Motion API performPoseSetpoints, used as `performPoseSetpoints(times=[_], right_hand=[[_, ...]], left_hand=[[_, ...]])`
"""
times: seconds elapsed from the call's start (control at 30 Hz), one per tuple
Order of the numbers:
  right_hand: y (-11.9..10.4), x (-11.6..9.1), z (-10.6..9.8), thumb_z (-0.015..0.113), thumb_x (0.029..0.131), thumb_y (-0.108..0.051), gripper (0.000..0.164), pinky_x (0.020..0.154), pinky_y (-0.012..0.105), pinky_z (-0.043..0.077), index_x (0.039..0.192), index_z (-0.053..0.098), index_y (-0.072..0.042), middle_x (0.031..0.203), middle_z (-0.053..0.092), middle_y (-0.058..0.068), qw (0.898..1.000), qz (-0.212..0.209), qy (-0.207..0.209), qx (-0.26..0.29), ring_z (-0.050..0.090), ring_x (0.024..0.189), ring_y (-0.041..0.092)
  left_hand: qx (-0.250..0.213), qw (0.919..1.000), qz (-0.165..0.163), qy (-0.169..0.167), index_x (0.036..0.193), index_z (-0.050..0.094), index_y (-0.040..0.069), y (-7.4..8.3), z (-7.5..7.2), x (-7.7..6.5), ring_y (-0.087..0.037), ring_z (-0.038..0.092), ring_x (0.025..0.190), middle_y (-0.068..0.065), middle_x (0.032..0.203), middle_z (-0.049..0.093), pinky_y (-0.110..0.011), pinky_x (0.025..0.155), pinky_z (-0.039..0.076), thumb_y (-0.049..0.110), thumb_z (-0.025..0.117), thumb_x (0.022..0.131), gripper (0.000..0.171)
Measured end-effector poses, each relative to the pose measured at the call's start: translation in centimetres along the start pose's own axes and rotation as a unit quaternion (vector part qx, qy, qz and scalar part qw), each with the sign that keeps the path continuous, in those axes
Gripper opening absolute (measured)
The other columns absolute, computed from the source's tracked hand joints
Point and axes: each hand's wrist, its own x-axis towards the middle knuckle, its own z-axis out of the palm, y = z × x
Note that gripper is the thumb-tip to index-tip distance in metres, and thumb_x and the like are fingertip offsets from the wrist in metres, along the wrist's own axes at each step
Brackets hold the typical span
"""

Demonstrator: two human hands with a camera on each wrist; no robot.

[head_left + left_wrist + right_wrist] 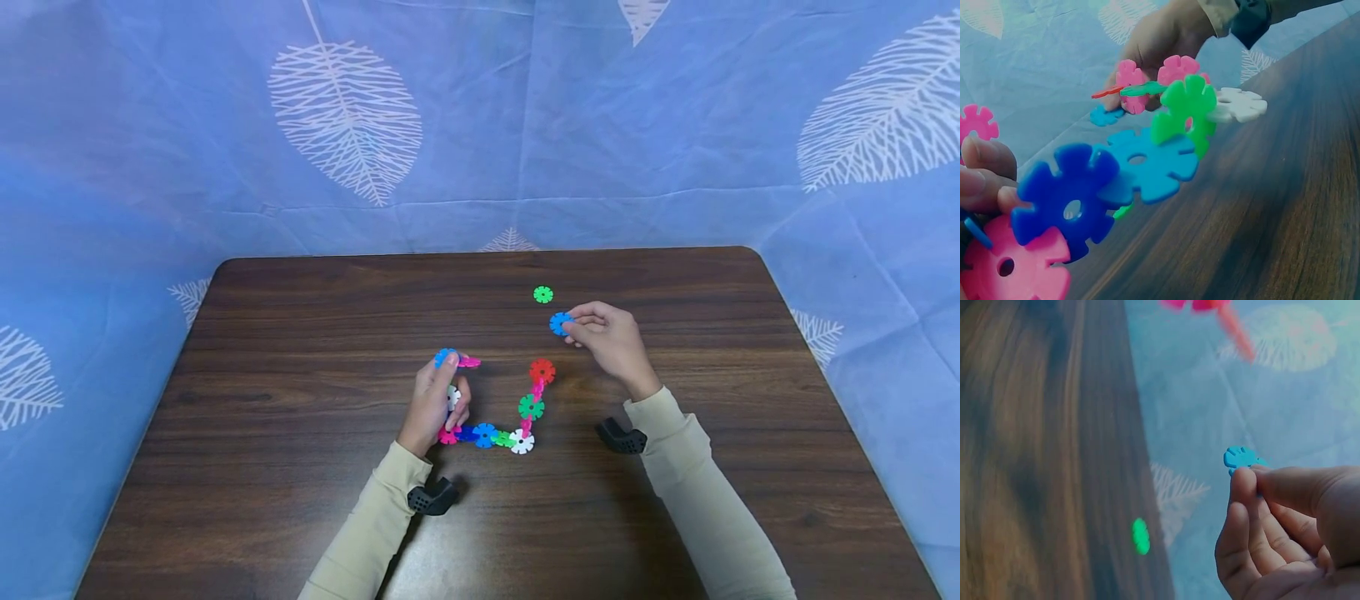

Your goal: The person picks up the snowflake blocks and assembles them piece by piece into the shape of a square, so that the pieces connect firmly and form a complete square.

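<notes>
My left hand grips the left side of a U-shaped chain of notched plastic discs joined edge to edge. From a pink disc near that hand, the chain runs through a dark blue disc, a light blue disc and a green one to a white disc. It then bends away to a red disc at its right end. A pink disc sticks out at the left end. Between thumb and fingers, my right hand pinches a loose blue disc, apart from the chain.
A single green disc lies on the brown wooden table beyond the right hand. Blue cloth with white leaf prints hangs behind the table and at its sides. Each wrist carries a black camera.
</notes>
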Motion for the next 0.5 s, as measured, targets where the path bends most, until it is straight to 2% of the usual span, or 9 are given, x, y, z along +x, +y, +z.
performPoseSetpoints(times=[0.1,0.33,0.5], right_hand=[[-0.8,-0.7,0.1,0.067,0.089,-0.019,0.028,0.071,0.030,0.058,0.107,0.061,0.002,0.091,0.067,0.011,1.000,-0.013,-0.009,0.009,0.070,0.077,0.015],[-2.7,-2.6,1.1,0.066,0.088,-0.008,0.025,0.065,0.026,0.057,0.108,0.060,0.005,0.089,0.065,0.009,0.997,-0.059,-0.022,0.050,0.067,0.070,0.007],[-3.7,-3.8,2.2,0.065,0.088,-0.003,0.025,0.063,0.026,0.057,0.110,0.059,0.006,0.089,0.063,0.015,0.992,-0.079,-0.044,0.085,0.066,0.068,0.009]], left_hand=[[0.002,1.0000,0.000,0.001,0.103,0.051,0.006,0.0,0.0,0.0,-0.006,0.036,0.029,0.004,0.046,0.043,-0.022,0.033,0.035,0.044,0.038,0.101,0.040],[0.004,1.0000,0.003,0.001,0.110,0.048,-0.003,0.1,0.1,0.1,-0.007,0.036,0.029,0.002,0.047,0.043,-0.023,0.032,0.035,0.040,0.036,0.103,0.045],[0.003,1.0000,0.000,0.004,0.108,0.047,-0.003,0.2,0.2,0.0,-0.006,0.036,0.029,0.002,0.047,0.043,-0.022,0.033,0.034,0.036,0.035,0.103,0.041]])
